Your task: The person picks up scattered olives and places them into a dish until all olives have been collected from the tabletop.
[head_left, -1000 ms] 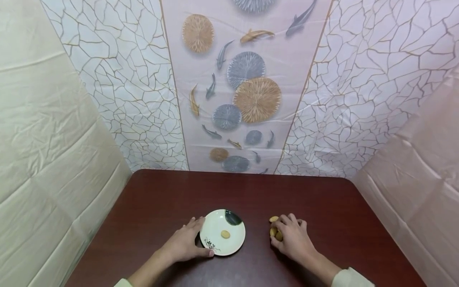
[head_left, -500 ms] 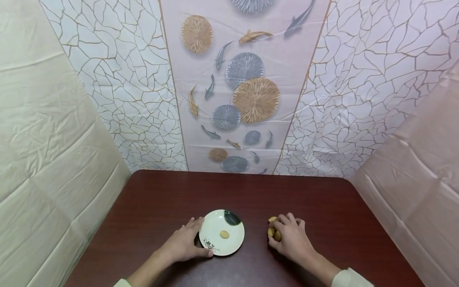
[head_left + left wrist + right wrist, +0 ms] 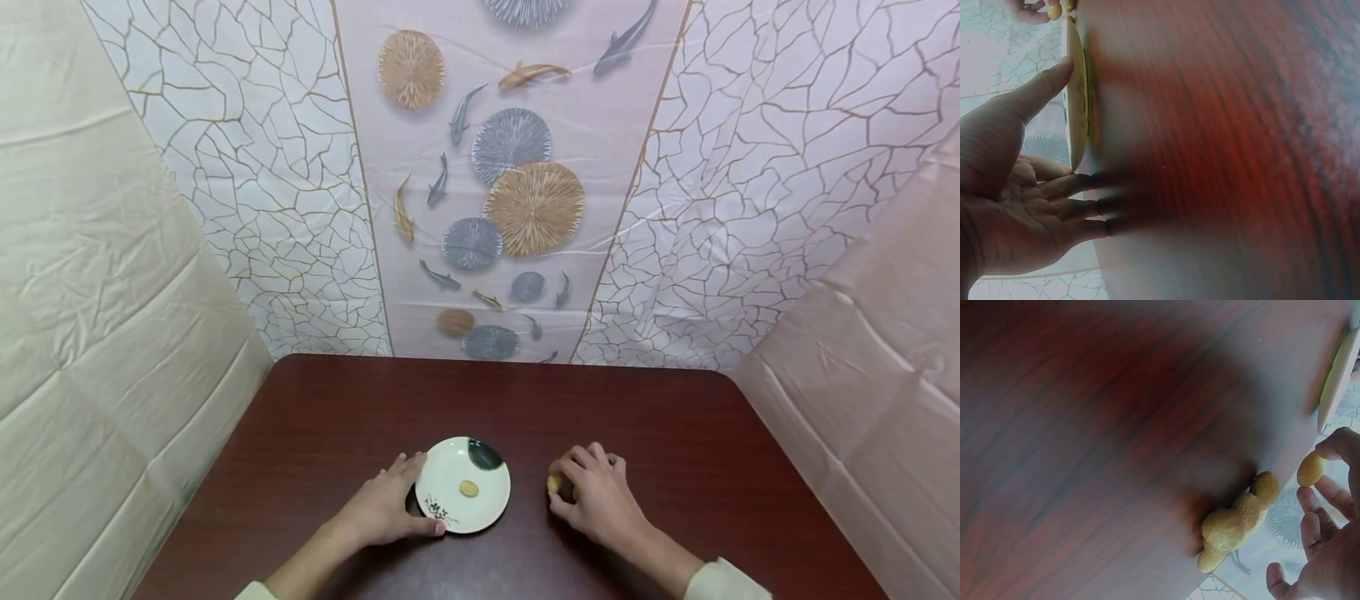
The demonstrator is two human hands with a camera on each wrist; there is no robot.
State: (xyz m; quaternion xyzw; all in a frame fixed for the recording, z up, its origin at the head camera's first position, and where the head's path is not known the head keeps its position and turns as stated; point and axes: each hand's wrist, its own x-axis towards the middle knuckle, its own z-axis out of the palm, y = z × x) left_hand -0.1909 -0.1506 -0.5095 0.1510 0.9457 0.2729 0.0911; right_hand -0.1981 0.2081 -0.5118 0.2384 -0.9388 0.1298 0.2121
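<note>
A white round plate (image 3: pixel 487 508) with a dark green patch and a small dark floral print sits on the table. One yellow-brown oval piece (image 3: pixel 468 488), like a small fruit, lies on it. My left hand (image 3: pixel 386 508) rests at the plate's left side, thumb on the near rim and fingers fairly straight along the far-left edge. To the right of the plate, my right hand (image 3: pixel 600 498) pinches another yellow oval piece (image 3: pixel 1311 469) between thumb and fingertips. Several more oval pieces (image 3: pixel 1232 528) lie heaped below that hand, mostly hidden by it in the head view.
The dark red wooden table (image 3: pixel 480 396) has rounded far corners. Behind it hangs a patterned cloth (image 3: pixel 517 275) with fish and round motifs. Plain beige cloth walls (image 3: pixel 112 333) stand at the left and right sides.
My right hand has moved a little left, toward the plate, with the piece in its fingers. A piece seen beyond its fingertips earlier is now hidden. The left hand and plate stay put.
</note>
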